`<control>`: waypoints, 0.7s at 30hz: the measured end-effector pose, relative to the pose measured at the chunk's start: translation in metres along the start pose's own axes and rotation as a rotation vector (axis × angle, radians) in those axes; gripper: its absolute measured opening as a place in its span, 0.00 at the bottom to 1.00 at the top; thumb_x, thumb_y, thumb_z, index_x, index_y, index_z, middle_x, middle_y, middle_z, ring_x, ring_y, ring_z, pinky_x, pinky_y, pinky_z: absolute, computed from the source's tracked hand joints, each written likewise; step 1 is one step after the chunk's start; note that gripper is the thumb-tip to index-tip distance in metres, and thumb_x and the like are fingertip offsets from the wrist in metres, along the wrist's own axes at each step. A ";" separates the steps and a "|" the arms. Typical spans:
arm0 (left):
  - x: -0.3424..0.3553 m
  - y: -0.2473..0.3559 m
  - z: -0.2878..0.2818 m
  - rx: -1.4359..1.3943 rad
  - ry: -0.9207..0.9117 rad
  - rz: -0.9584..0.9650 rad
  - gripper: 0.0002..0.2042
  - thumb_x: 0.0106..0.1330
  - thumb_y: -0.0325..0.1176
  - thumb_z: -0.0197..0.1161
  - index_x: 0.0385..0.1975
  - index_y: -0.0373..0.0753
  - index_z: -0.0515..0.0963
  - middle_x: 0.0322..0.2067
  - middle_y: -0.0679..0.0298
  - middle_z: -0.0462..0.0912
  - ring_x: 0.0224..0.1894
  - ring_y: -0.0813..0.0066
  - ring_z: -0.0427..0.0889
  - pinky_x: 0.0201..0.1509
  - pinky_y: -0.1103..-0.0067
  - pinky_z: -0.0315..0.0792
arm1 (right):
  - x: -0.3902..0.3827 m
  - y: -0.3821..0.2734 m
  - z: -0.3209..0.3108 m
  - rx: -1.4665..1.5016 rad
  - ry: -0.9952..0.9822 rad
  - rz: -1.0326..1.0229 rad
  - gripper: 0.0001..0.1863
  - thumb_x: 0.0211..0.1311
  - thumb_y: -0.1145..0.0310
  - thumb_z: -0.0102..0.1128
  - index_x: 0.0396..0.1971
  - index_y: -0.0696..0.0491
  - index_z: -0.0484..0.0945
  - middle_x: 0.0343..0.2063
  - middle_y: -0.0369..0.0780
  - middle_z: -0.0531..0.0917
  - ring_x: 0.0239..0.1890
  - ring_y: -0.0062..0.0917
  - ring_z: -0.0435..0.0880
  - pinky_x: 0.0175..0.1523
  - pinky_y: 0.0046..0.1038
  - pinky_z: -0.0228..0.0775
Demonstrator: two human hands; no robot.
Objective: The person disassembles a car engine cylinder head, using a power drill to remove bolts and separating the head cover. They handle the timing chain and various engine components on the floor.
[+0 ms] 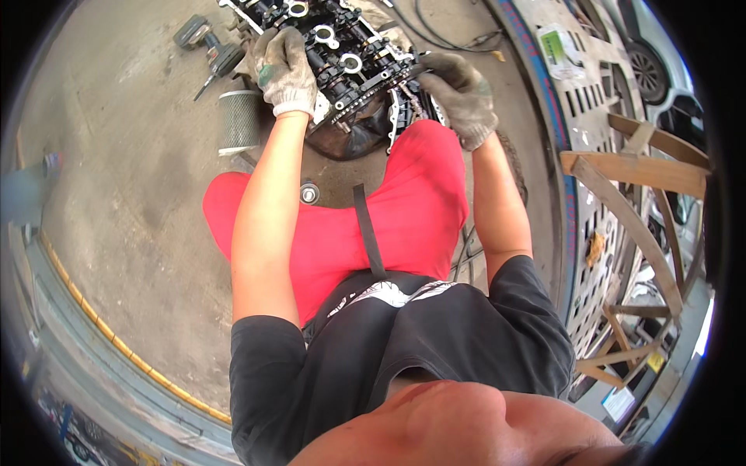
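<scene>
A partly stripped engine (353,46), its black camshaft parts and pale metal rings exposed, lies in front of my knees. My left hand (286,70), in a dirty white work glove, is closed over the engine's left side, fingers curled and fingertips partly hidden. A dark timing chain (365,95) runs along the near end of the engine. At that chain's right end, my gloved right hand (463,92) has thumb and fingers closed around a dark piece that looks like part of the chain. Beneath the engine is a crumpled black plastic bag (353,138).
A cordless power tool (208,48) with a long bit lies left of the engine, beside a mesh cylinder (239,120). Near my knee is a small round metal part (309,193). Cables (443,39) cross the floor. A perforated metal rack (594,147) and wooden frame (637,167) stand right.
</scene>
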State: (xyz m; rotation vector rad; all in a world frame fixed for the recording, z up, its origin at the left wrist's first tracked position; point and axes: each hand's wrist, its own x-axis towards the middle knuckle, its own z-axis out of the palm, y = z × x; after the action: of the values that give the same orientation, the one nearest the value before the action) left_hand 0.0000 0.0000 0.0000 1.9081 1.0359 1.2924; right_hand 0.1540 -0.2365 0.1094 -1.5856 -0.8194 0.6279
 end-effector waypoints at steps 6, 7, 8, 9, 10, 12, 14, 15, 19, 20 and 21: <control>-0.016 0.007 -0.004 -0.015 -0.006 0.000 0.17 0.77 0.49 0.67 0.52 0.43 0.88 0.61 0.54 0.82 0.64 0.51 0.78 0.70 0.60 0.72 | -0.032 -0.041 0.041 -0.047 0.072 0.064 0.17 0.67 0.82 0.72 0.55 0.60 0.84 0.44 0.39 0.91 0.47 0.21 0.89 0.56 0.26 0.83; -0.010 0.009 -0.007 -0.025 -0.008 0.002 0.17 0.77 0.48 0.67 0.52 0.44 0.88 0.61 0.54 0.82 0.64 0.51 0.78 0.70 0.60 0.73 | -0.034 -0.045 0.047 -0.050 0.090 0.043 0.17 0.67 0.81 0.72 0.55 0.60 0.84 0.44 0.39 0.91 0.47 0.21 0.89 0.56 0.26 0.83; -0.005 0.011 -0.009 -0.035 -0.010 0.003 0.16 0.77 0.48 0.67 0.52 0.44 0.87 0.61 0.54 0.82 0.64 0.51 0.78 0.70 0.60 0.73 | -0.034 -0.050 0.051 -0.053 0.105 0.023 0.17 0.67 0.80 0.73 0.55 0.60 0.84 0.44 0.39 0.91 0.47 0.21 0.89 0.56 0.26 0.83; -0.003 0.014 -0.011 -0.041 -0.008 -0.006 0.16 0.77 0.48 0.67 0.52 0.44 0.87 0.61 0.55 0.82 0.64 0.51 0.78 0.69 0.60 0.73 | -0.033 -0.053 0.053 -0.140 0.112 0.026 0.18 0.66 0.80 0.74 0.55 0.59 0.84 0.44 0.39 0.91 0.47 0.21 0.89 0.56 0.26 0.83; -0.001 0.018 -0.013 -0.021 -0.014 -0.052 0.16 0.76 0.48 0.67 0.52 0.44 0.88 0.61 0.56 0.82 0.64 0.52 0.79 0.69 0.61 0.74 | -0.031 -0.057 0.054 -0.226 0.118 0.030 0.18 0.66 0.79 0.74 0.55 0.59 0.85 0.44 0.40 0.91 0.47 0.21 0.89 0.56 0.26 0.83; -0.002 0.018 -0.015 -0.048 0.023 -0.072 0.15 0.75 0.49 0.67 0.48 0.45 0.89 0.57 0.59 0.84 0.65 0.53 0.77 0.75 0.58 0.66 | -0.024 -0.054 0.056 -0.337 0.109 -0.022 0.18 0.65 0.74 0.76 0.54 0.58 0.86 0.44 0.40 0.92 0.47 0.22 0.90 0.56 0.28 0.84; 0.003 0.008 -0.013 -0.123 0.035 -0.105 0.16 0.75 0.50 0.67 0.47 0.46 0.90 0.58 0.59 0.84 0.65 0.53 0.76 0.77 0.57 0.63 | -0.014 -0.053 0.061 -0.462 0.113 0.032 0.17 0.67 0.72 0.76 0.53 0.57 0.87 0.45 0.40 0.92 0.46 0.23 0.90 0.56 0.28 0.84; 0.001 0.011 -0.015 -0.045 -0.008 -0.117 0.17 0.76 0.51 0.67 0.48 0.45 0.89 0.60 0.57 0.83 0.65 0.53 0.78 0.75 0.59 0.67 | -0.011 -0.053 0.063 -0.533 0.114 0.068 0.16 0.67 0.71 0.76 0.53 0.57 0.87 0.45 0.40 0.92 0.46 0.23 0.91 0.56 0.28 0.84; -0.006 0.014 -0.010 -0.028 -0.065 -0.198 0.19 0.76 0.57 0.63 0.53 0.54 0.88 0.66 0.66 0.81 0.69 0.58 0.76 0.71 0.60 0.73 | 0.008 -0.022 0.055 -0.844 0.069 -0.150 0.16 0.64 0.64 0.76 0.50 0.52 0.90 0.45 0.43 0.92 0.49 0.36 0.92 0.58 0.34 0.83; -0.007 0.015 -0.009 -0.016 -0.070 -0.196 0.19 0.76 0.57 0.63 0.53 0.54 0.88 0.66 0.65 0.80 0.69 0.57 0.76 0.71 0.60 0.73 | 0.013 -0.020 0.051 -0.929 0.037 -0.190 0.16 0.62 0.61 0.75 0.48 0.49 0.91 0.47 0.44 0.91 0.53 0.42 0.89 0.60 0.39 0.81; -0.005 0.014 -0.010 0.005 -0.077 -0.189 0.18 0.76 0.57 0.63 0.53 0.54 0.88 0.66 0.65 0.80 0.70 0.57 0.76 0.71 0.60 0.73 | 0.015 -0.021 0.054 -0.959 0.043 -0.189 0.16 0.62 0.60 0.75 0.47 0.49 0.91 0.47 0.43 0.91 0.53 0.42 0.89 0.61 0.39 0.80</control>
State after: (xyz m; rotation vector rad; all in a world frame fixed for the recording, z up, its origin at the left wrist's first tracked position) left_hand -0.0072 -0.0108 0.0122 1.8012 1.1501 1.1030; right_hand 0.1177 -0.1902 0.1214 -2.3136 -1.3266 0.0243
